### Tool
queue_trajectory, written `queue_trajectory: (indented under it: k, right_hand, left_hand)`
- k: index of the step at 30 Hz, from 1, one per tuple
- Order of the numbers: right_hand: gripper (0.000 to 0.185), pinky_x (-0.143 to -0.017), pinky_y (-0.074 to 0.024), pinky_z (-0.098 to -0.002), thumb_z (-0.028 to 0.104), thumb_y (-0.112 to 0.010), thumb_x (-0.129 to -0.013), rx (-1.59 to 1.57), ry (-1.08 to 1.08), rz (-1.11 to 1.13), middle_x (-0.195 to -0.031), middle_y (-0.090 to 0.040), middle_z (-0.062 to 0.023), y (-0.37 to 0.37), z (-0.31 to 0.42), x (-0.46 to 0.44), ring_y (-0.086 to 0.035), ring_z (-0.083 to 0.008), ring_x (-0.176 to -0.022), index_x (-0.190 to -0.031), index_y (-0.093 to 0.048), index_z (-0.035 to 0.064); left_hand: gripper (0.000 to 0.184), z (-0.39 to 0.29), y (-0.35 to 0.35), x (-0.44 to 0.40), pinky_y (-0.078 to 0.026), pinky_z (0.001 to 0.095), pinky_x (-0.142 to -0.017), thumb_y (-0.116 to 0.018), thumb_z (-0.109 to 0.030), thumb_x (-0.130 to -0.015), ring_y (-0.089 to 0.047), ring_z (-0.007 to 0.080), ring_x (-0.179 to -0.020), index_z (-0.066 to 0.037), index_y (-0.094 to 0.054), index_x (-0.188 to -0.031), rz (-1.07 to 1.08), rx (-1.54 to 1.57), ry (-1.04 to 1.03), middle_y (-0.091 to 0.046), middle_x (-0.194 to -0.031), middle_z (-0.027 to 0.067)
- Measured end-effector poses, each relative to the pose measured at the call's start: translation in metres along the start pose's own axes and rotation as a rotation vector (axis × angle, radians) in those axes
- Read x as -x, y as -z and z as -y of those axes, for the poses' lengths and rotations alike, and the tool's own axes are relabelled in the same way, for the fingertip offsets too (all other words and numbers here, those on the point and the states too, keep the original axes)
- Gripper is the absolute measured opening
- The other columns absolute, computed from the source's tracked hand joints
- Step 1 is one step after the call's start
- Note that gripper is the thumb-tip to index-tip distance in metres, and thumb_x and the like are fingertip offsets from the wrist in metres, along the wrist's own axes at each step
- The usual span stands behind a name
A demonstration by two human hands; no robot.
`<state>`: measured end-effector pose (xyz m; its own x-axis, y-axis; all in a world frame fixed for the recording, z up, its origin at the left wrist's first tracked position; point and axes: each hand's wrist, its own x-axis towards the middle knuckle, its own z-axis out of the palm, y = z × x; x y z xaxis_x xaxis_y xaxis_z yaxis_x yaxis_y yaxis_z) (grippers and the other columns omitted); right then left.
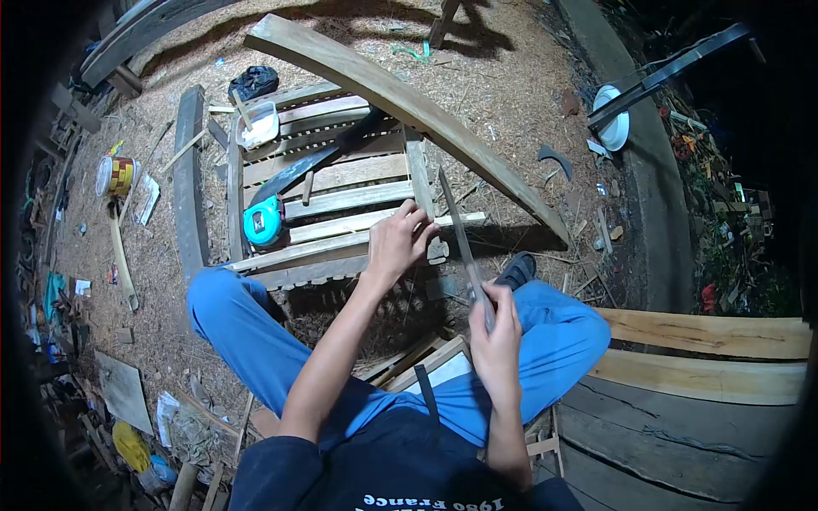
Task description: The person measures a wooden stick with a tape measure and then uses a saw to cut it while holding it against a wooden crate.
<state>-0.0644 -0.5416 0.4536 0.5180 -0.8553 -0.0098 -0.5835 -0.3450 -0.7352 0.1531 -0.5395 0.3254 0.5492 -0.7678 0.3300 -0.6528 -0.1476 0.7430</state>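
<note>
In my right hand (496, 336) is a long narrow knife (464, 243), its blade slanting up and away to a thin tip; the fingers wrap its lower end and hide the handle. My left hand (399, 245) is closed, thumb and fingers curled around a thin wooden strip (460, 219) that lies along the near side of a low slatted wooden bench (341, 200). Part of the strip is hidden under this hand. The blade is just right of my left fingertips and the strip's end. A turquoise tape measure (262, 223) rests on the bench's left corner.
Across the bench lie a dark-handled machete (298, 175) and a plastic tub (259, 126). A long curved plank (400, 102) slants over its far right corner. Planks (699, 375) lie at right, a yellow-red can (118, 175) stands left, and a sandal (517, 271) is beyond my knee.
</note>
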Motion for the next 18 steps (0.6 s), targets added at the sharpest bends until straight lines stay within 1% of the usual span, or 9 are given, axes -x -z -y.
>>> queue_trajectory:
  k: [3, 6, 7, 10, 11, 12, 14, 16, 18]
  right_hand:
    - [0.025, -0.090, -0.0534, -0.0504, 0.007, -0.059, -0.103, -0.045, -0.039, -0.024, -0.116, -0.067, -0.0252, 0.017, 0.001, 0.037, -0.067, -0.0466, -0.107, -0.127, -0.060, -0.0019]
    - [0.025, -0.091, -0.0533, -0.0506, 0.007, -0.059, -0.103, 0.005, 0.034, -0.022, -0.115, -0.067, -0.0259, 0.009, 0.003, 0.022, -0.067, -0.0469, -0.107, -0.126, -0.060, -0.0018]
    - [0.026, -0.092, -0.0528, -0.0513, 0.008, -0.059, -0.102, -0.002, -0.038, -0.016, -0.114, -0.067, -0.0263, 0.004, 0.010, 0.011, -0.067, -0.0476, -0.107, -0.126, -0.060, -0.0016]
    - [0.025, -0.092, -0.0526, -0.0517, 0.010, -0.060, -0.103, 0.003, 0.022, 0.004, -0.113, -0.067, -0.0265, 0.012, 0.012, 0.005, -0.067, -0.0476, -0.106, -0.126, -0.059, -0.0015]
    - [0.025, -0.093, -0.0532, -0.0504, 0.012, -0.060, -0.104, -0.004, 0.012, 0.028, -0.115, -0.067, -0.0269, 0.018, 0.008, 0.012, -0.067, -0.0475, -0.107, -0.125, -0.060, -0.0016]
    - [0.025, -0.093, -0.0532, -0.0504, 0.012, -0.060, -0.104, -0.001, 0.008, 0.019, -0.115, -0.067, -0.0269, 0.024, 0.005, 0.025, -0.067, -0.0475, -0.107, -0.125, -0.060, -0.0016]
    - [0.025, -0.094, -0.0535, -0.0489, 0.013, -0.061, -0.105, -0.087, -0.087, 0.009, -0.118, -0.067, -0.0276, 0.035, -0.002, 0.046, -0.067, -0.0473, -0.109, -0.125, -0.060, -0.0015]
    - [0.025, -0.095, -0.0534, -0.0483, 0.012, -0.060, -0.105, -0.061, -0.108, 0.017, -0.119, -0.068, -0.0281, 0.029, 0.002, 0.042, -0.067, -0.0473, -0.110, -0.125, -0.061, -0.0016]
    - [0.024, -0.095, -0.0533, -0.0486, 0.012, -0.060, -0.105, -0.040, -0.013, -0.013, -0.118, -0.067, -0.0281, 0.002, -0.003, 0.006, -0.066, -0.0475, -0.110, -0.125, -0.061, -0.0013]
  left_hand:
    - [0.025, -0.004, 0.001, 0.001, -0.056, 0.0455, -0.069, -0.079, -0.031, -0.096, -0.072, 0.0359, -0.083, -0.007, -0.073, -0.095, -0.018, -0.024, 0.012, -0.069, -0.099, 0.0086]
    - [0.025, -0.001, 0.000, 0.000, -0.056, 0.0460, -0.069, -0.079, -0.032, -0.097, -0.072, 0.0364, -0.083, -0.007, -0.073, -0.095, 0.006, -0.008, -0.009, -0.069, -0.099, 0.0088]
    - [0.025, 0.000, 0.000, -0.001, -0.056, 0.0461, -0.069, -0.079, -0.032, -0.097, -0.072, 0.0366, -0.084, -0.008, -0.074, -0.096, -0.013, -0.007, -0.021, -0.069, -0.101, 0.0084]
    - [0.024, 0.002, 0.003, -0.002, -0.056, 0.0462, -0.070, -0.079, -0.032, -0.097, -0.072, 0.0366, -0.084, -0.009, -0.074, -0.097, 0.004, 0.009, 0.002, -0.068, -0.101, 0.0088]
    - [0.024, 0.001, 0.003, 0.001, -0.058, 0.0460, -0.070, -0.077, -0.032, -0.097, -0.073, 0.0357, -0.083, -0.009, -0.075, -0.101, 0.034, -0.037, 0.000, -0.069, -0.106, 0.0093]
    - [0.024, 0.000, 0.001, 0.001, -0.058, 0.0460, -0.070, -0.077, -0.032, -0.097, -0.073, 0.0357, -0.083, -0.009, -0.075, -0.101, 0.037, -0.031, -0.007, -0.069, -0.106, 0.0093]
    - [0.024, 0.002, 0.000, 0.002, -0.058, 0.0463, -0.069, -0.077, -0.033, -0.097, -0.073, 0.0357, -0.083, -0.009, -0.075, -0.102, 0.007, -0.040, -0.027, -0.069, -0.106, 0.0092]
    - [0.025, 0.000, 0.000, 0.003, -0.058, 0.0471, -0.069, -0.078, -0.033, -0.097, -0.073, 0.0365, -0.083, -0.008, -0.075, -0.102, 0.064, -0.045, 0.035, -0.069, -0.105, 0.0095]
    - [0.026, -0.002, 0.002, 0.004, -0.057, 0.0473, -0.069, -0.078, -0.033, -0.097, -0.073, 0.0368, -0.083, -0.008, -0.075, -0.101, 0.028, -0.017, -0.008, -0.069, -0.104, 0.0094]
